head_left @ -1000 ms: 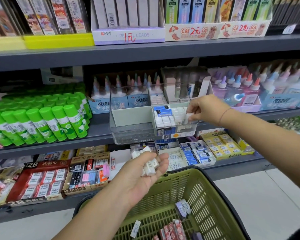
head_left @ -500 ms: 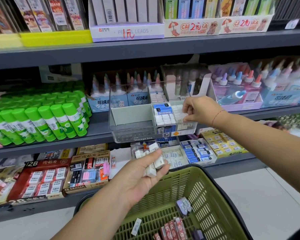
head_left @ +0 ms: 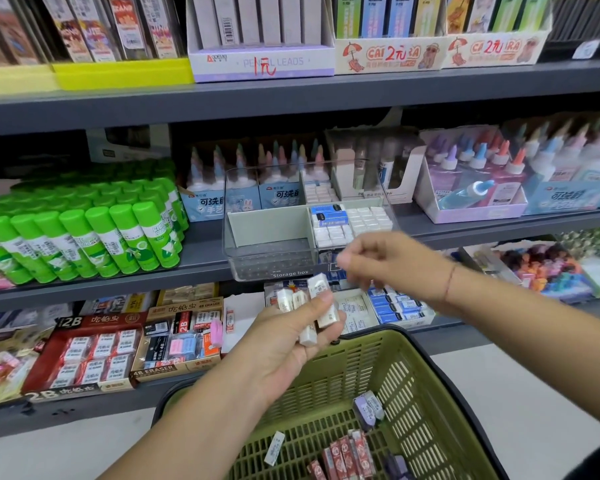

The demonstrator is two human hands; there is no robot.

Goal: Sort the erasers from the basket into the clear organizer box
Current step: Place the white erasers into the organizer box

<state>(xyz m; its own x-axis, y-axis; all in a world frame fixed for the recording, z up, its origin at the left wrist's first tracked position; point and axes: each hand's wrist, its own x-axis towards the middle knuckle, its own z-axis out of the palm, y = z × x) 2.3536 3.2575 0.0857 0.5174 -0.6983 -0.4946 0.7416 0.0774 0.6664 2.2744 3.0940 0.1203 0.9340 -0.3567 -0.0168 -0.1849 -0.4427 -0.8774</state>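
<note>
Between the thumb [head_left: 318, 302] and the curled fingers of the left hand [head_left: 284, 341], a small stack of white erasers [head_left: 317, 289] is clamped. They are fanned out with their ends standing up past the fingertips. Held palm-up like that, each piece can be plucked off singly. Just beside them hovers the right hand [head_left: 385, 268], its fingers [head_left: 347, 263] bent and drawn close together near the topmost eraser, not plainly touching it. Motion blur hides whether they pinch anything, so I cannot tell if that hand is loaded or bare.

Behind both hands the clear organizer box [head_left: 267, 261] sits at the front edge of the middle shelf [head_left: 205, 252], within easy reach. Its right-hand compartments hold rows of plain white blocks [head_left: 368, 218] and a few blue-sleeved erasers [head_left: 328, 216], the kinds kept apart by dividers. The big left compartment shows only its floor.

Below, the green basket [head_left: 426, 375] sits close under the forearms, keeping the supply at hand. Red-wrapped erasers [head_left: 347, 455], a purple-wrapped one [head_left: 369, 408] and a loose white one [head_left: 274, 448] lie on its bottom.

My judgement is that the sorting is midway, with white pieces fed in first and the coloured wrappers left for the unfilled section. Green glue sticks [head_left: 84, 237] stand to the box's left
</note>
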